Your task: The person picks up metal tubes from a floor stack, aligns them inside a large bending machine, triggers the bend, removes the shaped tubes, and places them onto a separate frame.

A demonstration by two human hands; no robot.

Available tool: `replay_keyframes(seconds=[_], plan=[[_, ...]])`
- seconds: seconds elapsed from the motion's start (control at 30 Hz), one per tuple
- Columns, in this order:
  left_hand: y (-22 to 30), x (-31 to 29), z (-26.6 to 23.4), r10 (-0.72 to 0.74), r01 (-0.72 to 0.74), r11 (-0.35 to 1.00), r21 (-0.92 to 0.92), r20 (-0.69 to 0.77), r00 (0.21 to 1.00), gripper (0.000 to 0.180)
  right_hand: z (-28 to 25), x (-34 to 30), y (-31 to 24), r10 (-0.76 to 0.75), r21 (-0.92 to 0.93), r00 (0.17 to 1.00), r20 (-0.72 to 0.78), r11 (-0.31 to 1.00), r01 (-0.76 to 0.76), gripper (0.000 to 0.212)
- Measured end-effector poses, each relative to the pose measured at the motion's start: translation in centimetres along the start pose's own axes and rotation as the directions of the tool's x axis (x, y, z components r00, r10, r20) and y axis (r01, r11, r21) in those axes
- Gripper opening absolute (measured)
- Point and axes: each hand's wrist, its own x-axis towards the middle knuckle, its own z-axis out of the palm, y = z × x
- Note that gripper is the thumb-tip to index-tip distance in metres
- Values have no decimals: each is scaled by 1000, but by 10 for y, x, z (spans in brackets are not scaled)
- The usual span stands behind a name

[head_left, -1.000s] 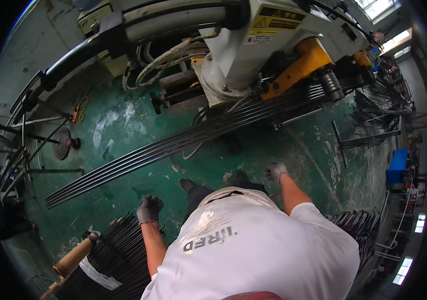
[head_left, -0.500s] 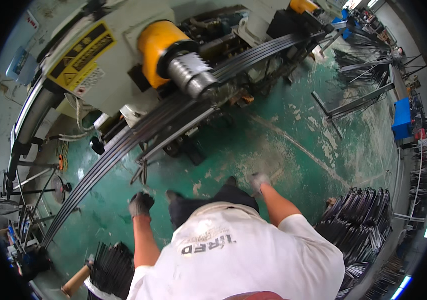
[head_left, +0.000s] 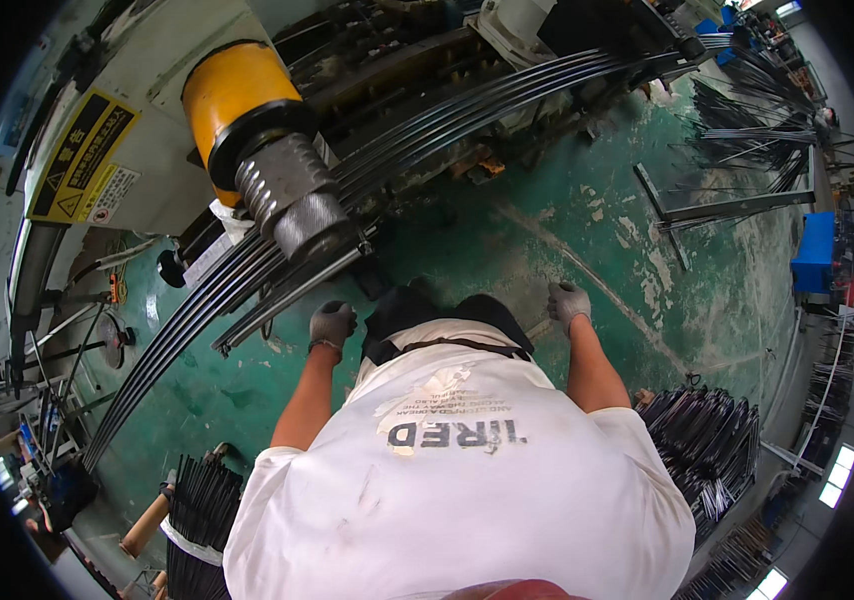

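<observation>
My left hand (head_left: 333, 324), in a grey work glove, hangs beside my waist with its fingers curled in. It is nearest the end of a grey metal rail (head_left: 292, 298) under the machine and touches nothing. My right hand (head_left: 568, 302), also gloved, is held over the floor on my other side, its fingers curled and nothing showing in them. In front of me, several long dark metal bars (head_left: 169, 352) run side by side through a machine (head_left: 152, 60). A yellow cylinder (head_left: 237, 100) with a ridged metal spindle (head_left: 292, 190) juts from it above the bars.
Bundled thin dark rods stand at my left (head_left: 197, 515) and right (head_left: 702, 440). A brown cardboard roll (head_left: 147, 525) lies by the left bundle. Far right are a metal frame (head_left: 737, 205), loose rods and a blue box (head_left: 813, 252). The green floor (head_left: 507, 240) has worn patches.
I have come closer to the machine, so the spindle and bars look larger and nearer. My left hand has moved up and in toward the rail; my right hand has moved forward.
</observation>
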Motion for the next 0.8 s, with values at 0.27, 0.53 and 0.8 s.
replay_keyframes(seconds=[0.27, 0.53, 0.8], plan=[[22, 59, 12, -47, 55, 997, 50, -140, 989, 21, -44, 55, 41, 337, -63, 940, -56, 938, -340, 27], [-33, 110, 33, 33, -20, 142, 990, 16, 999, 25, -13, 156, -133, -8, -842, 967, 253, 491, 224, 43], [70, 43, 222, 45, 168, 623, 764, -249, 967, 34, -35, 333, -278, -391, -692, 769, 505, 349, 632, 43]])
